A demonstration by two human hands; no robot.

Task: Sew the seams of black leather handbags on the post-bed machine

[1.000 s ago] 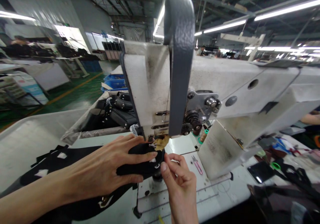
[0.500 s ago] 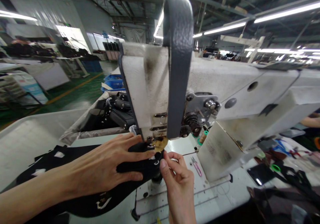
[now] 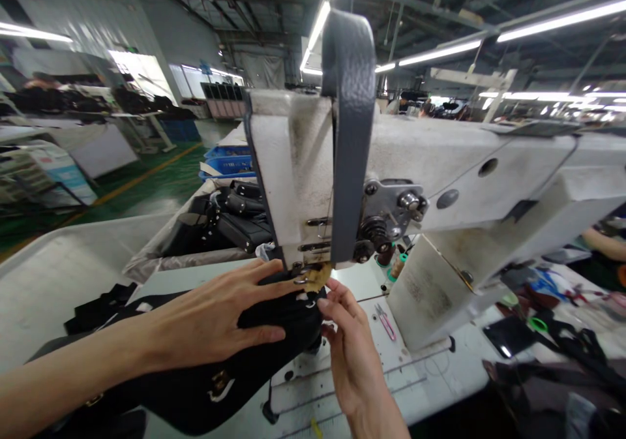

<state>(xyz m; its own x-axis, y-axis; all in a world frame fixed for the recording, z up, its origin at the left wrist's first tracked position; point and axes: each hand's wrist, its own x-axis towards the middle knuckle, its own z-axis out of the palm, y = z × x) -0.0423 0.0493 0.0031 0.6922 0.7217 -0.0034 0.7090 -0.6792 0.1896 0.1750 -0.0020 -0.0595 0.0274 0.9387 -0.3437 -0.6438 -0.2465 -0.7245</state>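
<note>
Black fabric piece (image 3: pixel 186 393) under sewing-machine head (image 3: pixel 306 171) | left hand (image 3: pixel 220 318) spread flat on it; right hand (image 3: pixel 353 342) at its edge, grip I can't tell | pink snips (image 3: pixel 385 323), thread spool (image 3: pixel 398 267) beyond | needle hidden from me

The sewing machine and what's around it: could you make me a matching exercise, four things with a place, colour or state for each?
1. Left hand
2. Right hand
3. Snips
4. Crates

A. Lying down, pink-handled
B. Spread over the black piece
C. Blue, left of the sewing machine
D. At the black piece's right edge

Pairs: 1-B, 2-D, 3-A, 4-C
</note>
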